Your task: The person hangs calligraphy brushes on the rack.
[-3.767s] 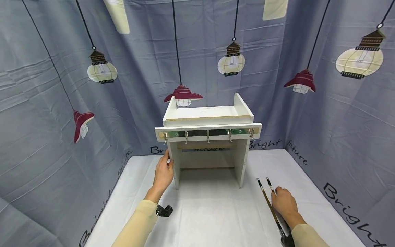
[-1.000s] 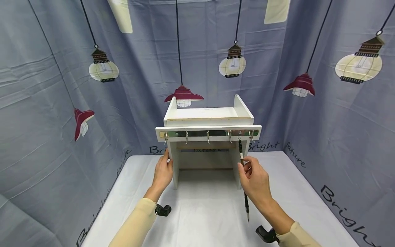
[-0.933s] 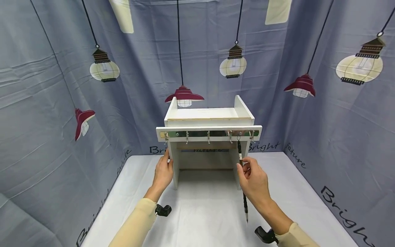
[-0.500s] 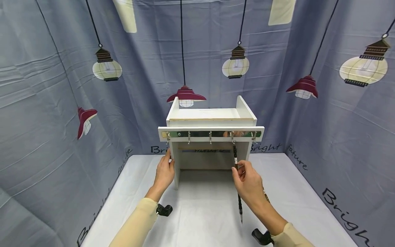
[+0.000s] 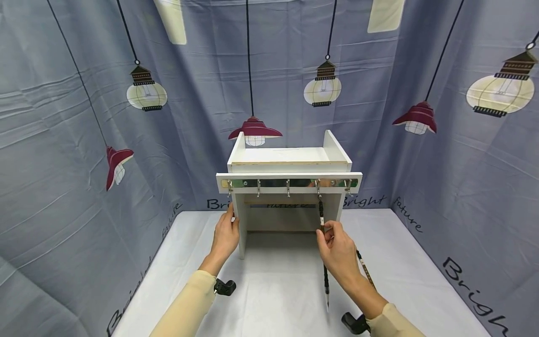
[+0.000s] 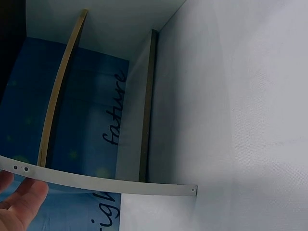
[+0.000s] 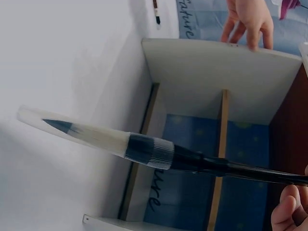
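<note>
My right hand (image 5: 337, 248) pinches the dark handle of a calligraphy brush (image 5: 321, 208) that hangs tip down in front of a white wooden shelf unit (image 5: 290, 166). The loop at the brush's top overlaps the second hook from the right (image 5: 318, 186) on the unit's metal rail in the head view. In the right wrist view the brush's pale bristles with a dark tip (image 7: 98, 138) show large, under a clear cover. My left hand (image 5: 223, 236) rests against the unit's left side panel (image 7: 226, 67), fingers extended along its outer edge.
A second brush (image 5: 365, 269) lies on the white-covered table (image 5: 278, 299), partly hidden by my right forearm. A dark-ended brown stick (image 7: 156, 12) lies beyond the left panel in the right wrist view. A patterned curtain (image 5: 202, 93) surrounds the table on three sides.
My right hand has taken a brush off the table and raised it to the rail. Its loop has shifted left to the second hook from the right. My left hand stays put.
</note>
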Action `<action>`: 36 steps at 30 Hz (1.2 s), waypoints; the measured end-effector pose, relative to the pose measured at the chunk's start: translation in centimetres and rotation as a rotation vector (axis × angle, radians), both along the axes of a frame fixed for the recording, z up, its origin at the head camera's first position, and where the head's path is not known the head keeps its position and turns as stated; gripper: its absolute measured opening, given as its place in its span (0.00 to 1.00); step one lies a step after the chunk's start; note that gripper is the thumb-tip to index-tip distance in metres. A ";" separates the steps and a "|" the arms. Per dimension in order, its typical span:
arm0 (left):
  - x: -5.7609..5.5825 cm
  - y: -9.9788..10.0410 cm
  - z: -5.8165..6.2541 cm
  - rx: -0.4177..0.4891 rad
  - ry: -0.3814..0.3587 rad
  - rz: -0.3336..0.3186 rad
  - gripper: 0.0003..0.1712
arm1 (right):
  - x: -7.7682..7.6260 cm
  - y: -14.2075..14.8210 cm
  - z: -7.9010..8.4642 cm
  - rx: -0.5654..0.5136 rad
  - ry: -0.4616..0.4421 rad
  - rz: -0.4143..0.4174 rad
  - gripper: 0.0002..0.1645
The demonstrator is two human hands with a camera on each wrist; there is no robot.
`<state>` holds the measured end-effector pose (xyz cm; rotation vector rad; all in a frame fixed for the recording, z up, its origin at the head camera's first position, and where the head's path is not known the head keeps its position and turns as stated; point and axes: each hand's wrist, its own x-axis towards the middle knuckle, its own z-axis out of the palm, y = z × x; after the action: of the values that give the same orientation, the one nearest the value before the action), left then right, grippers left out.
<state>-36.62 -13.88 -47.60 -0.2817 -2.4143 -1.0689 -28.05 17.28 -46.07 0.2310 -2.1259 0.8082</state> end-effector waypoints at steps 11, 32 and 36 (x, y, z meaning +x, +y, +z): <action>0.1 -0.1 -0.3 -0.026 0.041 0.006 0.31 | -1.7 -0.5 -1.1 0.004 -0.038 -0.020 0.14; -0.3 -0.2 -0.6 -0.025 0.035 0.016 0.32 | -5.3 -0.8 -3.0 -0.039 -0.091 -0.010 0.15; -0.5 -0.2 -0.7 -0.025 0.033 0.015 0.32 | -4.9 -0.5 -3.0 -0.067 -0.166 -0.001 0.20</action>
<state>-37.09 -14.10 -48.29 -0.2873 -2.3979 -1.0207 -32.96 16.73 -49.11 0.1311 -2.2490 0.9238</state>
